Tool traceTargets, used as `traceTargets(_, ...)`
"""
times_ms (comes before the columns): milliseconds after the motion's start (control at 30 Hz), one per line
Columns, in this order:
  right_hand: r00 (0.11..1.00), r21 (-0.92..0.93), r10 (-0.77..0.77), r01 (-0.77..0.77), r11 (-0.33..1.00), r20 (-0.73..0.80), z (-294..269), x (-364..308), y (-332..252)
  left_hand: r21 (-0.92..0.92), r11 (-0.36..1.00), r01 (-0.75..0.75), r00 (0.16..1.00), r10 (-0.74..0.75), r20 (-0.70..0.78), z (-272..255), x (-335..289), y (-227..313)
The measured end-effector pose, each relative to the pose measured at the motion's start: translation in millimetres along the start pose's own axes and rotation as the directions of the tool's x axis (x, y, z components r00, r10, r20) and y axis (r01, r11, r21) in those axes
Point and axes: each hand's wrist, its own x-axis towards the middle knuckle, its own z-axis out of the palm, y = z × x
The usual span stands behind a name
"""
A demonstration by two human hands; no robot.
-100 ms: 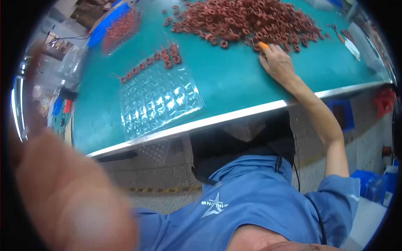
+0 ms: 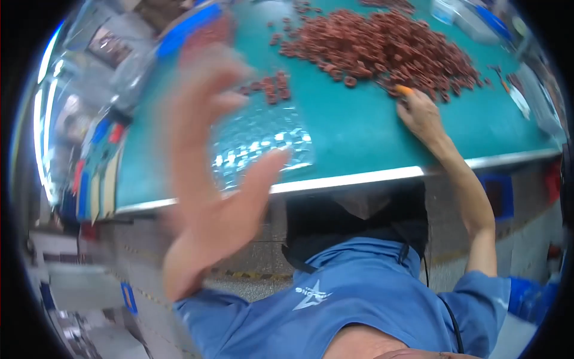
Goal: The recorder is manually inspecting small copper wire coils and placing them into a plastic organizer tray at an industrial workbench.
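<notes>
Blue shirt (image 2: pixel 382 293): white star logo (image 2: pixel 312 294) on L chest, w/ short line of white caps across it, partly blurred. Floor: blk/yel striped tape (image 2: pixel 245 275), warning-type marking. Any other print in pic too sm. or blurry to read.

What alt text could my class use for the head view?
A person's right hand, wearing an orange finger cover, is at the near edge of a heap of reddish rings on a green table; the blurred, open left hand partly hides a clear pocketed tray.
</notes>
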Motion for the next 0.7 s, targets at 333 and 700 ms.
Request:
traceTargets(333, 0.962, 0.65, 0.272, -0.21, 0.731, 0.005, -25.5, -23.4, -75.1, -0.688, 0.38, 0.618, 0.755, -0.531, 0.385, 169.1, -73.8, -52.5)
traceTargets(700, 0.977, 0.521, -0.052, 0.156, 0.839, -0.207, -44.7, -27.1, -122.3, -0.757, 0.307, 0.576, 0.761, -0.539, 0.361, 166.1, -65.1, -62.4)
